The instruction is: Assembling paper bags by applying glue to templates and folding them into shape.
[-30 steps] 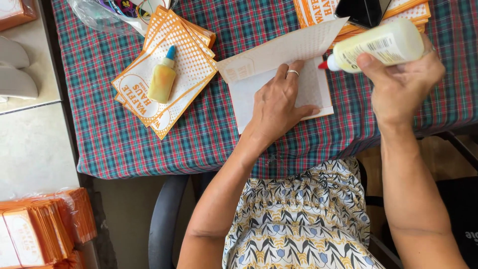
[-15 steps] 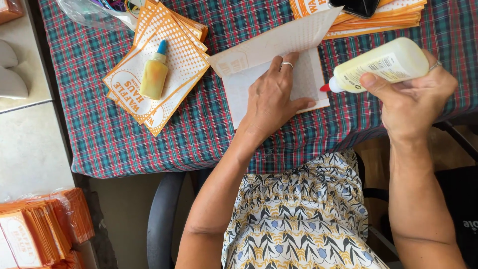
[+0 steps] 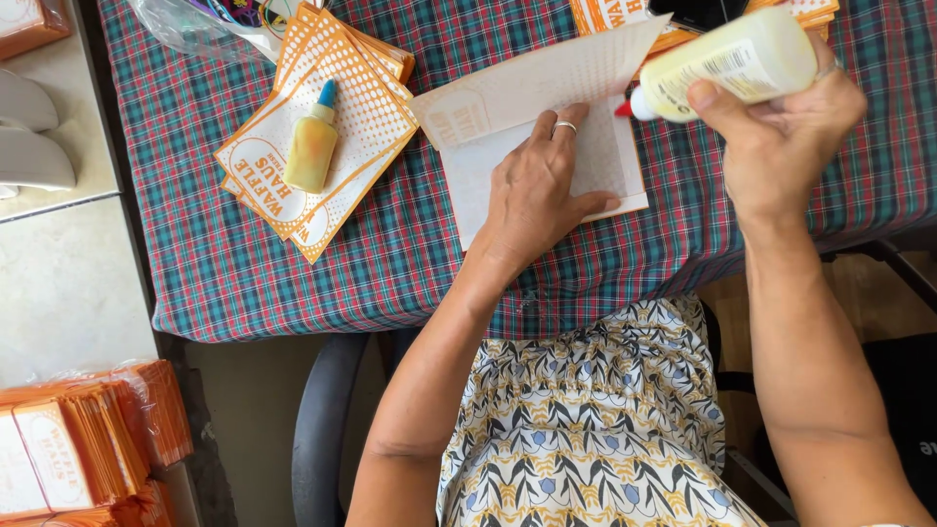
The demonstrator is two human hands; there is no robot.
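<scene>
My left hand (image 3: 537, 185), a ring on one finger, lies flat on a white folded paper sheet (image 3: 468, 185) on the plaid tablecloth (image 3: 244, 283). The sheet's upper flap (image 3: 547, 83) stands raised behind my fingers. My right hand (image 3: 781, 127) grips a pale yellow glue bottle (image 3: 732, 60) held sideways, its red nozzle pointing left just over the sheet's right edge.
A fanned stack of orange-and-white printed paper sleeves (image 3: 322, 146) lies to the left with a small yellow blue-capped bottle (image 3: 312, 146) on top. More sleeves (image 3: 605, 15) sit at the far edge. A clear plastic bag (image 3: 195, 24) lies top left. Bundled orange packs (image 3: 78, 449) stand on the floor.
My right hand has brought the glue bottle leftward so its nozzle is nearer the raised flap. My left hand still rests on the sheet.
</scene>
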